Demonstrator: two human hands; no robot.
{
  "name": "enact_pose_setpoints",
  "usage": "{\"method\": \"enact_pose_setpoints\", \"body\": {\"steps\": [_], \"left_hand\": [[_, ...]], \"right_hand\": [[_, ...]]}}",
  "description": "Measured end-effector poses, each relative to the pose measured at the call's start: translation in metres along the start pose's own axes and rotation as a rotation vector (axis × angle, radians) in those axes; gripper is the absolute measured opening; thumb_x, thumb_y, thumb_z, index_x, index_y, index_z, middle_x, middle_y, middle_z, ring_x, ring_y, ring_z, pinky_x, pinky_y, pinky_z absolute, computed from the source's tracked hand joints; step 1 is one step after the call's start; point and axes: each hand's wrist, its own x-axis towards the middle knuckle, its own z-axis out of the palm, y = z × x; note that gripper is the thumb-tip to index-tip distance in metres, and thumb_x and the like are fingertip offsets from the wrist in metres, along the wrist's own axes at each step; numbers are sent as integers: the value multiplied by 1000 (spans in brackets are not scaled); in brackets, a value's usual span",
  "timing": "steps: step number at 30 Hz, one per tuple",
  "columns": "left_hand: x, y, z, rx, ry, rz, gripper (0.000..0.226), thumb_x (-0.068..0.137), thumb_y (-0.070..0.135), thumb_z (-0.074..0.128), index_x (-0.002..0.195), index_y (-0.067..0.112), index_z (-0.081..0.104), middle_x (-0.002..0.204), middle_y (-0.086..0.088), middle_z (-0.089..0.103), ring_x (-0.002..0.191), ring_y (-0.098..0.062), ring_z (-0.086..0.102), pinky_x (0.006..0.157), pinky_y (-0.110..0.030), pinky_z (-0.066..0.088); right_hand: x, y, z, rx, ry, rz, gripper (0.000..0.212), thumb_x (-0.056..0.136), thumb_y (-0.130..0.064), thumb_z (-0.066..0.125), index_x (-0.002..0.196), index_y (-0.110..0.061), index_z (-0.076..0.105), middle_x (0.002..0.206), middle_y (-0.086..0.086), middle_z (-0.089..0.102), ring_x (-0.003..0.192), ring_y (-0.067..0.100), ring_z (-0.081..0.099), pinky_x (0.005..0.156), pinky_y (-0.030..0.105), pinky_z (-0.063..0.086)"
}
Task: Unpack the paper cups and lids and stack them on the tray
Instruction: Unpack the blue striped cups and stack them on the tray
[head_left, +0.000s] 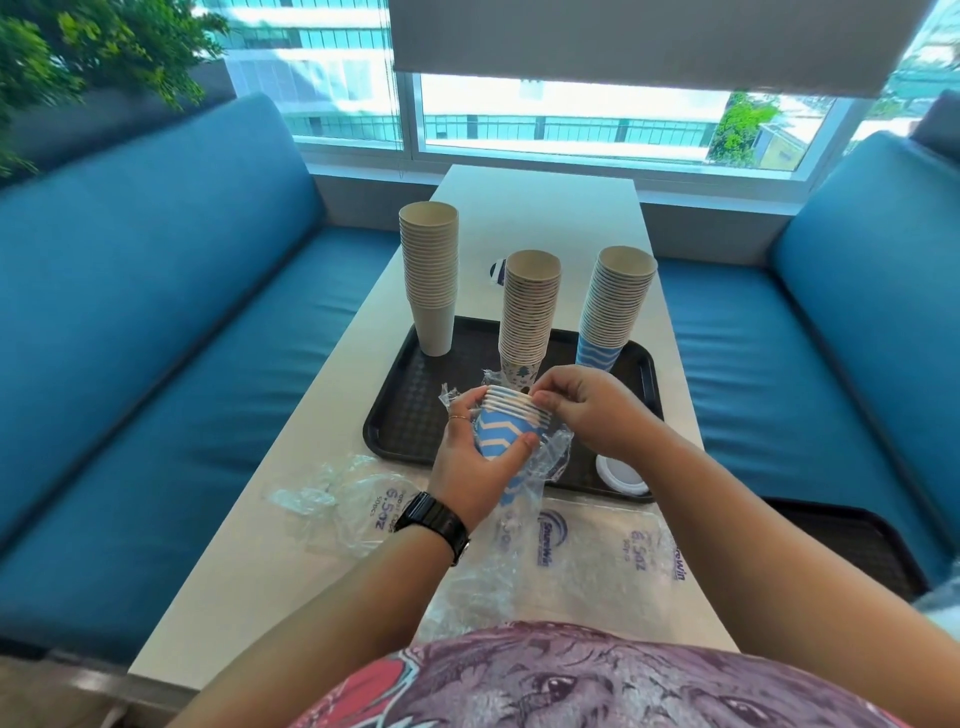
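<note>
Over the tray's (400, 410) near edge, the left hand (470, 462) grips a short nest of blue zigzag cups (501, 431) around their waxy paper walls, steadying them while the right hand (587, 410) pinches the rolled rims, probably to peel back the crinkled clear wrapper (548, 457). Three tall cup stacks (530, 306) stand along the tray's far edge; a white lid (621, 475) sits at its near right corner.

L hand (470, 457) curled, R hand (587, 410) seemingly pinching.
</note>
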Motion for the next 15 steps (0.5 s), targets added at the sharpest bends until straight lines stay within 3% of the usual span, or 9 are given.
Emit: {"method": "enact_pose_setpoints", "body": {"steps": [4,8,15], "left_hand": [[0,1,1,-3,-4,4,70,82,34,77,134,38,30,126,1,54,99,-7,64,75,-14,55],[-1,-1,1,-4,-9,-4,69,81,36,78,131,40,31,124,0,59,96,-7,67,78,-19,58],[-1,-2,1,-9,-34,-38,70,81,40,77,132,37,30,121,2,60,92,-4,68,79,-21,58]], "right_hand": [[1,-1,-1,-79,10,-19,9,96,-18,57,92,-22,64,89,-8,61,82,6,55,72,22,46],[6,-1,-9,-82,138,-38,8,97,-18,56,91,-19,61,84,-10,57,74,1,51,62,14,36],[18,-2,-27,-144,255,-89,12,96,-18,57,98,-9,66,94,2,63,84,15,53,62,8,34]]}}
